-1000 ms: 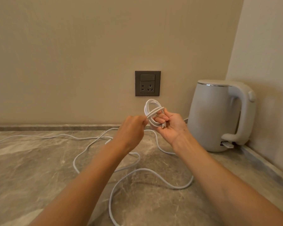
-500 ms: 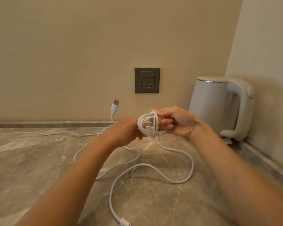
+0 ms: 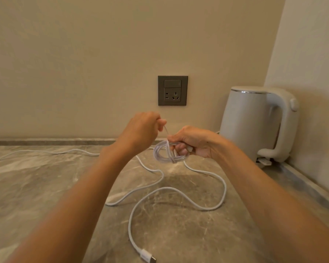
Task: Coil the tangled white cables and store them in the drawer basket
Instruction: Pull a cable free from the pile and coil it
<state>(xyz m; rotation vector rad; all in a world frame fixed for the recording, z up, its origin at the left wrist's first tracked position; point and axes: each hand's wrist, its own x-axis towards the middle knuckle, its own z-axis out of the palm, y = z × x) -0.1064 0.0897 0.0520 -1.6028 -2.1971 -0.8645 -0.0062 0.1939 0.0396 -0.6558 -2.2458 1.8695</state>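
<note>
My hands are both working the cable just above the tabletop [image 3: 46, 186]. My right hand [image 3: 194, 145] is gripping a small coil [image 3: 164, 155] of white cable, fingers curled through its loops. My left hand [image 3: 142, 130] is pinching a short strand [image 3: 166, 130] that is rising from the coil, fingertips closed tight on it. That strand is blurred, so I cannot tell whether it is a cable end or a mid-length. I am judging this to be the wrap that binds the coil, with most of the job ahead. A long loose run [image 3: 129, 226] is trailing from under my right hand, looping over the tabletop and ending in a plug [image 3: 147, 256] near the front edge. Another white line [image 3: 46, 152] is running off to the left along the wall, and I cannot make out whether these are one cable or several. The drawer basket is not showing anywhere. To do this step well, I am aiming to hold the loops flat and even in my right hand, not crushing them into a knot. I am also aiming to lead the strand snugly around the middle of the bundle with my left hand. I am planning to draw slack gently so the loose run is sliding across the tabletop, not snagging on itself or whipping the plug about. The kettle [image 3: 254, 124] is standing near on the right, so I am minding my right arm and the trailing loop on that side.
</note>
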